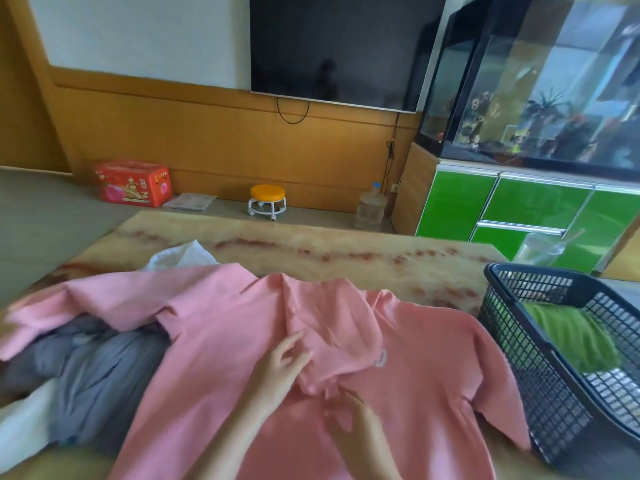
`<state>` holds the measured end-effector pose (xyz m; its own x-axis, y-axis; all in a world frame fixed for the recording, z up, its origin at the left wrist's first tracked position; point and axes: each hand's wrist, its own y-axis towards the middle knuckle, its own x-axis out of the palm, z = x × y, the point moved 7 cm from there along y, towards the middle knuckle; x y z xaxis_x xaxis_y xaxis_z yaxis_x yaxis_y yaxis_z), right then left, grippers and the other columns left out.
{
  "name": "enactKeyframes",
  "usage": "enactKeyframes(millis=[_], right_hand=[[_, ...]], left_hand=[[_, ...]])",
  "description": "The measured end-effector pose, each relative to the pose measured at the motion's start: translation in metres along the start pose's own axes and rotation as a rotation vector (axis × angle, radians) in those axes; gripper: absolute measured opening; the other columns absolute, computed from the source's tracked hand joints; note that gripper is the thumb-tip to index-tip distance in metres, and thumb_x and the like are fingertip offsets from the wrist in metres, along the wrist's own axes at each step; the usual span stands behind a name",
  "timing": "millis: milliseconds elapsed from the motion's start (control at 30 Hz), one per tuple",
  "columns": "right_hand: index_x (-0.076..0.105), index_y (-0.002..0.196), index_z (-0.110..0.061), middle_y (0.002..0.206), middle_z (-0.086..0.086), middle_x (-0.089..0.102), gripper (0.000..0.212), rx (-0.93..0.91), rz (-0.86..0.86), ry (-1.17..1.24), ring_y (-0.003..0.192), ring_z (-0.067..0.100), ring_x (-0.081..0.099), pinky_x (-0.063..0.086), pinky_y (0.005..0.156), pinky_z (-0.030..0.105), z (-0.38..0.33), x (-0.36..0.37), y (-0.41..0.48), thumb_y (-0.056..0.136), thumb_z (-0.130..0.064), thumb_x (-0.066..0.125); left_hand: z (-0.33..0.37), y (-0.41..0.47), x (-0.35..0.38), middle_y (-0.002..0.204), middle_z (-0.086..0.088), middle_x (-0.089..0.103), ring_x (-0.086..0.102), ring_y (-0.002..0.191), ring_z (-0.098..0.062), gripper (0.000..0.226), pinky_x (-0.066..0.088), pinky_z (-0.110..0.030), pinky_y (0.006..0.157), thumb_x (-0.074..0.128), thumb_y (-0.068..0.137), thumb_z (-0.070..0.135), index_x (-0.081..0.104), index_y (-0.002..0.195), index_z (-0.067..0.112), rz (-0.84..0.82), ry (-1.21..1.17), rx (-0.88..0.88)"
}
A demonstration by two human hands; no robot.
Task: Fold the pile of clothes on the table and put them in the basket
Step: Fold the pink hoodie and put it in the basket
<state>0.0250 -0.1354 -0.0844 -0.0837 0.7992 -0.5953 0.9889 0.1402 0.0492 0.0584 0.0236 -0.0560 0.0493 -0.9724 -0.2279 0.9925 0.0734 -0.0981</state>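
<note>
The left hand (282, 363) is lying flat with its fingers spread and relaxed on the pink hoodie (207, 358), pressing the near edge of the hood (339, 327), which is lying folded down over the chest. The right hand (349, 419) is hovering or resting just below the hood's tip, its fingers loosely straight and gripping nothing that shows; blur is hiding whether it is touching the cloth. The hoodie is lying spread across the near half of the marble-patterned table (346, 251), one sleeve stretching off to the left and the other reaching toward the basket. It is partly covering a grey garment (104, 368) that is lying crumpled at the left, with a white garment (187, 258) peeking out behind the shoulder. The dark mesh basket (512, 341) is sitting at the table's right end, just beside the hoodie's sleeve, and is holding a folded green garment (568, 334). Beyond the table an orange stool (267, 199) and a red box (133, 183) are standing on the floor by the wood-panelled wall, a dark television (343, 46) is hanging above, and a fish tank (540, 84) is sitting on a green cabinet (526, 206).
</note>
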Motion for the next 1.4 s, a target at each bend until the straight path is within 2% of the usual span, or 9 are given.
enactKeyframes(millis=[200,367,633,767,900,967,1067,1167,1400], right_hand=[[0.069,0.077,-0.037,0.084,-0.012,0.071,0.036,0.197,0.231,0.268,0.078,0.007,0.064,0.047,0.067,0.014,0.028,-0.058,0.006,0.08,-0.001,0.064],[0.051,0.127,-0.014,0.118,0.006,0.059,0.048,0.377,0.259,0.493,0.1,0.025,0.059,0.048,0.089,0.044,0.043,-0.068,0.048,0.084,-0.023,0.069],[0.048,0.136,-0.03,0.143,0.01,0.041,0.05,-0.018,0.221,-0.352,0.131,0.027,0.028,0.025,0.112,0.035,0.015,-0.057,0.078,0.086,-0.035,0.049],[0.003,0.142,-0.046,0.153,-0.017,-0.006,0.102,-0.134,-0.179,-0.56,0.145,0.011,-0.008,-0.008,0.113,0.03,0.033,-0.015,0.06,0.053,-0.085,-0.028],[-0.002,0.146,-0.041,0.153,-0.016,-0.012,0.125,-0.064,-0.248,-0.638,0.143,0.01,-0.013,-0.01,0.114,0.033,0.039,-0.005,0.059,0.035,-0.083,-0.04],[0.011,0.149,-0.037,0.157,-0.013,0.0,0.132,-0.061,-0.276,-0.679,0.146,0.014,-0.004,-0.008,0.115,0.042,0.037,-0.007,0.063,0.036,-0.08,-0.042],[0.026,0.145,-0.038,0.157,-0.011,0.003,0.108,-0.06,-0.236,-0.626,0.146,0.017,0.001,-0.007,0.114,0.044,0.016,-0.013,0.067,0.061,-0.08,-0.026],[0.023,0.147,-0.035,0.152,-0.015,-0.001,0.065,-0.129,-0.192,-0.449,0.146,0.012,0.003,0.0,0.115,0.029,-0.025,0.0,0.068,0.089,-0.063,0.017],[0.022,0.148,-0.032,0.159,0.0,0.007,0.054,-0.227,-0.311,-0.227,0.146,0.02,0.008,0.012,0.117,0.036,-0.123,0.086,0.09,0.098,-0.045,0.037]], left_hand=[[-0.002,-0.003,0.032,0.14,0.009,0.04,0.045,0.124,-0.007,0.047,0.032,-0.016,0.101,0.069,0.079,0.041,0.06,0.123,0.03,0.001,0.555,0.203],[0.004,-0.009,0.014,0.099,0.018,0.06,0.05,0.095,0.003,0.046,0.036,-0.008,0.082,0.073,0.062,-0.005,0.071,0.094,0.028,0.212,0.645,0.443],[0.005,-0.012,0.025,0.097,0.015,0.071,0.045,0.108,-0.012,0.035,0.037,-0.033,0.091,0.073,0.044,0.03,0.075,0.079,0.036,0.091,1.027,0.592],[-0.039,-0.005,0.028,0.115,0.011,0.067,0.015,0.143,-0.014,0.047,0.005,-0.036,0.111,0.033,0.087,0.056,0.066,0.112,0.034,-0.03,1.184,0.502],[-0.05,-0.005,0.024,0.128,0.014,0.059,0.035,0.134,-0.005,0.071,-0.011,-0.039,0.114,-0.006,0.092,0.061,0.053,0.126,0.042,-0.177,1.301,0.286],[-0.033,-0.006,0.02,0.15,0.015,0.031,0.012,0.141,-0.003,0.102,-0.01,-0.04,0.114,-0.026,0.065,0.078,0.032,0.141,0.042,-0.15,1.139,0.293],[-0.007,-0.007,-0.021,0.146,0.011,0.038,0.024,0.141,-0.007,0.106,0.012,-0.028,0.114,-0.001,0.061,0.091,0.046,0.136,0.033,0.04,0.719,0.262],[0.022,-0.016,-0.101,0.124,0.002,0.058,0.05,0.122,-0.018,0.035,0.034,-0.029,0.105,0.057,0.09,0.026,0.061,0.122,0.012,0.411,0.508,0.333],[-0.007,-0.018,-0.247,0.125,-0.024,0.053,0.047,0.118,-0.038,0.045,0.035,-0.044,0.1,0.063,0.087,0.014,0.051,0.128,0.0,0.771,0.376,-0.031]])
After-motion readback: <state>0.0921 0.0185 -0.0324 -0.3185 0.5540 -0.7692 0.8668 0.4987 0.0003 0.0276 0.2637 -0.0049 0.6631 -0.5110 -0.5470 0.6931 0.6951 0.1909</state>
